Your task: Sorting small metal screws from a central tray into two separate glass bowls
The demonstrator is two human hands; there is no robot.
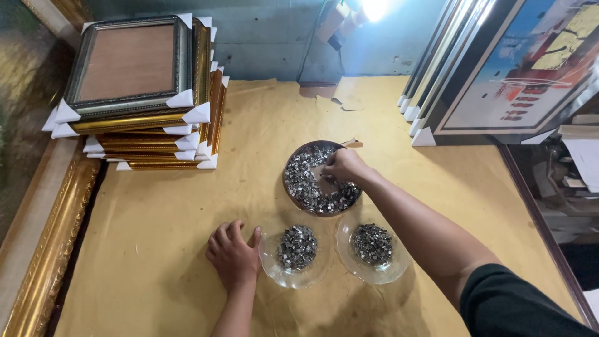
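Pinching shiny metal clips, right hand; left hand flat beside glass dish.

two glass dishes, one brown bowl, two hands

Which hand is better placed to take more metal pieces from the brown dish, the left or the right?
Right, probably. The right hand is already in the brown dish on the metal pieces; the left hand lies flat beside the near glass dish.

A stack of gilt picture frames with white corner protectors occupies the upper left. Framed pictures lean at the upper right. A lamp shines at top centre. Yellow paper covers the table.
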